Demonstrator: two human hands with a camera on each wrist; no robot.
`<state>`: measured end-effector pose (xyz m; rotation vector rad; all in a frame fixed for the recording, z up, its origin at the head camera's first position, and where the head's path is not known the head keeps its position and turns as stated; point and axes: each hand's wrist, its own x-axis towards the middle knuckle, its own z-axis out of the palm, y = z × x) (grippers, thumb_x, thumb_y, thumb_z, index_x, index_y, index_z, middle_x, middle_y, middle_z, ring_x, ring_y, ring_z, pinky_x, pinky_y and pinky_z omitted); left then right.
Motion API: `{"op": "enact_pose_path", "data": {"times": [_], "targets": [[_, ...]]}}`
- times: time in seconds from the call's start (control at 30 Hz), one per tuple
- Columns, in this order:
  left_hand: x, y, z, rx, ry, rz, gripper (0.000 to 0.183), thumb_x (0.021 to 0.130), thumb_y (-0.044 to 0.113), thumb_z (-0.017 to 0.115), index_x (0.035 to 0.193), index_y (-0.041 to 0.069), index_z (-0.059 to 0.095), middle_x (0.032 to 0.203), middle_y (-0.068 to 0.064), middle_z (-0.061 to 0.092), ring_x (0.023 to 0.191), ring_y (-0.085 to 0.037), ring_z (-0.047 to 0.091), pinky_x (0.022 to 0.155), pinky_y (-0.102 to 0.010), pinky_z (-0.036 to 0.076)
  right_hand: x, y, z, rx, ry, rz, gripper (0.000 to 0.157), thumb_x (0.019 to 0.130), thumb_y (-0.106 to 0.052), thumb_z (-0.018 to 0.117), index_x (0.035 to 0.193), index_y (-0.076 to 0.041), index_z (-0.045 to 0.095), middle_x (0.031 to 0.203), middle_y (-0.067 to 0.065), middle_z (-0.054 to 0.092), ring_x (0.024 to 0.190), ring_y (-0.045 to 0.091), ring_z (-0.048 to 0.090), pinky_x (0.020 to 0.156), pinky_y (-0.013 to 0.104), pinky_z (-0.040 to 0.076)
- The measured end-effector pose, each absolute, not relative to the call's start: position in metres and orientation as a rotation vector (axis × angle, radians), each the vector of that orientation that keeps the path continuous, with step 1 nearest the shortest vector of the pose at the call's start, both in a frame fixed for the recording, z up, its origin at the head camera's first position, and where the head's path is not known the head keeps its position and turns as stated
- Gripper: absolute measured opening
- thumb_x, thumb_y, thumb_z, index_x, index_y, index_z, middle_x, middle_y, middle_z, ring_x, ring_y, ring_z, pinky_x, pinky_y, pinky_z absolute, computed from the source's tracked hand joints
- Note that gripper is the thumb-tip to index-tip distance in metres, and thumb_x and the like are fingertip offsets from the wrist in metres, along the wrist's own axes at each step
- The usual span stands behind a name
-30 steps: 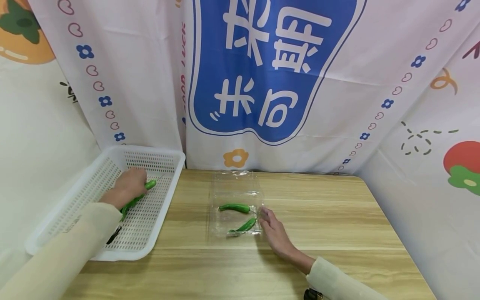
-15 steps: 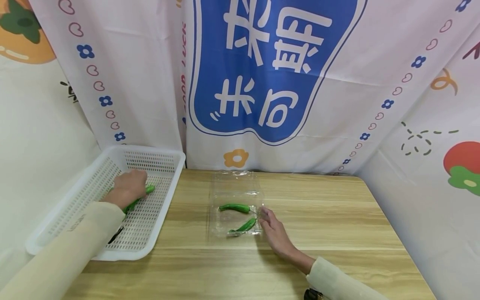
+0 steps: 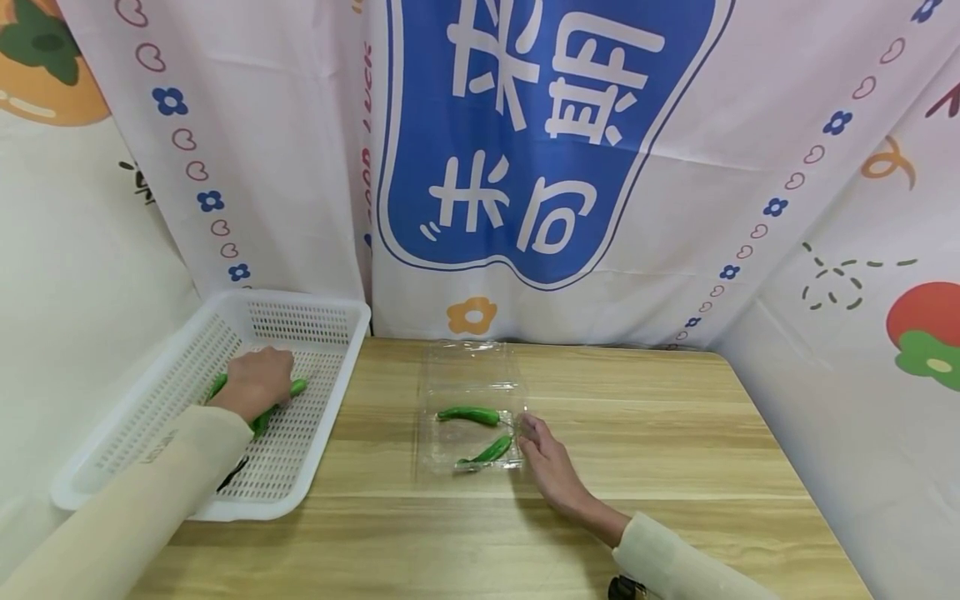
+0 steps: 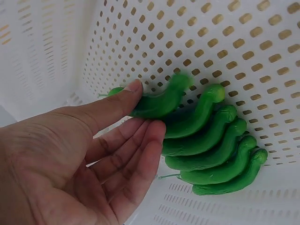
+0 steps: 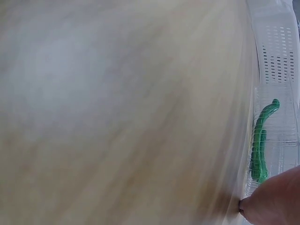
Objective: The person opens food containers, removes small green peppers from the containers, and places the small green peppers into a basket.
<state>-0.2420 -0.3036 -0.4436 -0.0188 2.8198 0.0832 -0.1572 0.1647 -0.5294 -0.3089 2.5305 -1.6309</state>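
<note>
Inside the white basket, my left hand [image 3: 261,383] pinches a green chili pepper [image 4: 159,103] between thumb and fingers. Its tip looks slightly blurred in the left wrist view. Several more green peppers [image 4: 206,143] lie side by side against the fingertips. On the table, my right hand [image 3: 553,467] rests its fairly straight fingers against the right side of a clear plastic box [image 3: 442,442]. Two green peppers, a curved one [image 3: 468,415] and a shorter-looking one [image 3: 491,451], lie apart in that box. The right wrist view catches only part of that hand at the lower right.
The white perforated basket [image 3: 300,492] stands on the left of the wooden table [image 3: 420,542]. A hinged clear lid [image 3: 471,365] lies back toward the printed curtain [image 3: 637,308]. Part of a small black object [image 3: 232,473] shows in the basket beside the left sleeve.
My left hand has shifted slightly toward me in the basket, and the pepper end beside it has dropped lower. The right hand and the clear box have stayed still.
</note>
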Motion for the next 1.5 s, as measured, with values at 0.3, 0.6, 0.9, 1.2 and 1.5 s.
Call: {"op": "enact_pose_path", "data": {"times": [0.3, 0.6, 0.9, 1.2, 1.5], "targets": [[-0.243, -0.303, -0.443, -0.047, 2.810, 0.036, 0.036, 0.081, 0.014, 0.089, 0.099, -0.008, 0.067, 0.082, -0.019, 0.066, 0.073, -0.033, 0.064, 0.074, -0.057, 0.059, -0.157, 0.165, -0.529, -0.310, 2.527, -1.627, 0.048, 0.113, -0.017, 0.046, 0.157, 0.004, 0.039, 0.159, 0.028, 0.046, 0.146, 0.046, 0.046, 0.120, 0.061, 0.036], [-0.245, -0.299, -0.438, -0.063, 2.809, 0.016, 0.031, 0.082, 0.012, 0.085, 0.100, -0.006, 0.067, 0.081, -0.017, 0.064, 0.072, -0.031, 0.061, 0.070, -0.052, 0.056, -0.156, 0.165, -0.528, -0.304, 2.519, -1.638, 0.049, 0.113, -0.017, 0.046, 0.157, 0.004, 0.039, 0.159, 0.028, 0.046, 0.146, 0.046, 0.046, 0.120, 0.061, 0.035], [-0.243, -0.298, -0.427, -0.029, 2.867, 0.072, 0.028, 0.086, 0.018, 0.080, 0.094, -0.003, 0.064, 0.082, -0.017, 0.062, 0.072, -0.032, 0.058, 0.064, -0.048, 0.053, -0.158, 0.165, -0.531, -0.305, 2.514, -1.663, 0.048, 0.113, -0.016, 0.048, 0.156, 0.004, 0.040, 0.157, 0.029, 0.047, 0.146, 0.046, 0.045, 0.120, 0.060, 0.035], [-0.234, -0.293, -0.412, 0.031, 2.929, 0.165, 0.029, 0.096, 0.026, 0.072, 0.082, 0.003, 0.063, 0.076, -0.012, 0.060, 0.069, -0.029, 0.056, 0.062, -0.047, 0.051, -0.158, 0.165, -0.532, -0.300, 2.524, -1.654, 0.048, 0.113, -0.015, 0.046, 0.156, 0.004, 0.040, 0.158, 0.028, 0.047, 0.146, 0.046, 0.045, 0.120, 0.059, 0.036], [-0.229, -0.292, -0.389, 0.052, 3.023, 0.253, 0.038, 0.102, 0.034, 0.062, 0.084, 0.001, 0.064, 0.073, -0.013, 0.062, 0.065, -0.031, 0.057, 0.054, -0.045, 0.049, -0.158, 0.165, -0.533, -0.293, 2.526, -1.660, 0.048, 0.112, -0.015, 0.048, 0.156, 0.004, 0.041, 0.157, 0.028, 0.048, 0.147, 0.045, 0.045, 0.120, 0.060, 0.035]]}}
